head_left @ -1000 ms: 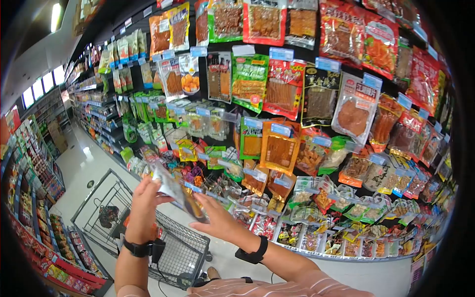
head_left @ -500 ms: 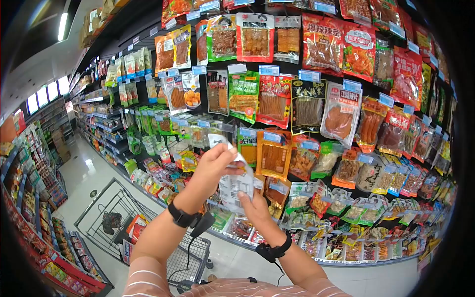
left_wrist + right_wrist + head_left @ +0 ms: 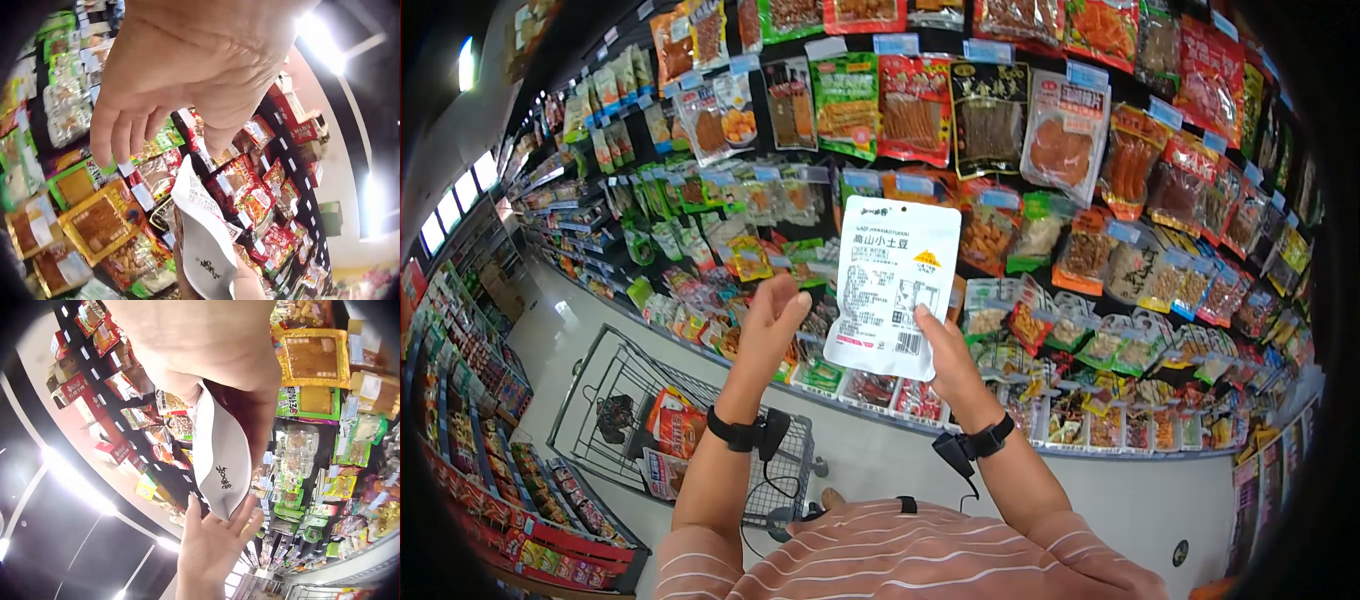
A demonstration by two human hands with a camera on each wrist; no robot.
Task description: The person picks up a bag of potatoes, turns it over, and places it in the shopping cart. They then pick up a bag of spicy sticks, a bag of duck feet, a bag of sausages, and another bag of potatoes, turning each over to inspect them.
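Snack shelf point(image 3: 1135, 455): It is packed with bags. If the white bag swings too far forward, I think it could bump the hung packs and knock some down.
Cart point(image 3: 793, 445): It stands low, off to the person's left. The white bag is not over it, so a slip would likely end on the floor.
White bag point(image 3: 890, 300): It is up in front of the shelf, tipped a bit, its printed side facing the person. Only 1 hand holds it, low on the right side, so the top could flop over.
Right hand point(image 3: 953, 365): Its fingers hold the bag, thumb in front. A weak pinch on slick wrap could let it slide.
Left hand point(image 3: 770, 315): Its fingers are loose and hold nothing. It looks apart from the bag, so it may be too slow to catch a drop.
Thumb point(image 3: 923, 315): It lies over some print, so small words could stay hidden.
Shelf change: The packs sit higher in the head view than 0.5 seconds ago.
Bag change: It was bent, with 2 hands on it. Now it looks flatter and its print shows well.
Left hand change: It was at the bag's top. Now it is off to the left.
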